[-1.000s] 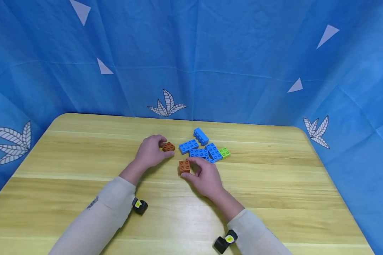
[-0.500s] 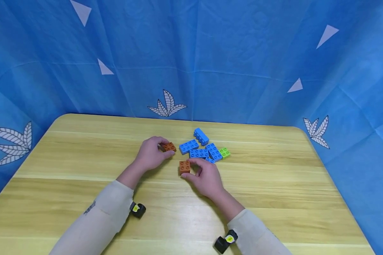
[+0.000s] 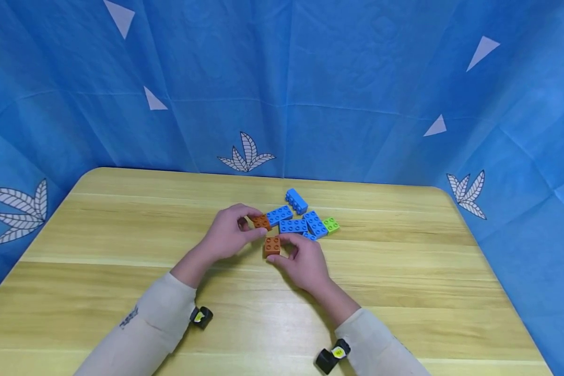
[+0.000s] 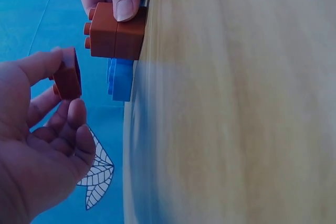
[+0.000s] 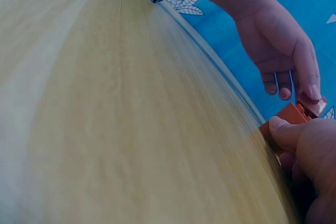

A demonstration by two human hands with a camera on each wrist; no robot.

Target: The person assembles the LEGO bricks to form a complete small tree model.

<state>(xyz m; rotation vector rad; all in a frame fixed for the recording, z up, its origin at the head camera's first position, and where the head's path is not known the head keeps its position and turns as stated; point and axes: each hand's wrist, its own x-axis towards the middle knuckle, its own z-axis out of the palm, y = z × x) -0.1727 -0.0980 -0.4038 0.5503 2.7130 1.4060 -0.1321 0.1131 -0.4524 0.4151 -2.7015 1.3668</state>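
My left hand (image 3: pixel 230 232) pinches a reddish-brown toy brick (image 3: pixel 261 222) with two rows of studs between thumb and fingers. In the left wrist view that brick (image 4: pixel 67 77) hangs above the table's level. Just in front and to the right, my right hand (image 3: pixel 305 259) grips an orange-brown brick (image 3: pixel 272 245) that stands studs up on the table. A seam across its side shows in the left wrist view, where the brick (image 4: pixel 116 32) looks like two layers. In the right wrist view, the left hand's brick is close beyond the right hand's brick (image 5: pixel 289 116).
Several blue bricks (image 3: pixel 293 226) lie clustered behind my hands, one of them tipped on its side (image 3: pixel 296 201). A small green brick (image 3: pixel 331 225) sits at the cluster's right. The wooden table (image 3: pixel 404 261) ends at a blue curtain (image 3: pixel 348 94).
My left hand has taken hold of the reddish-brown brick, lifted it and carried it right, toward the other brick. The right hand with its brick has hardly moved.
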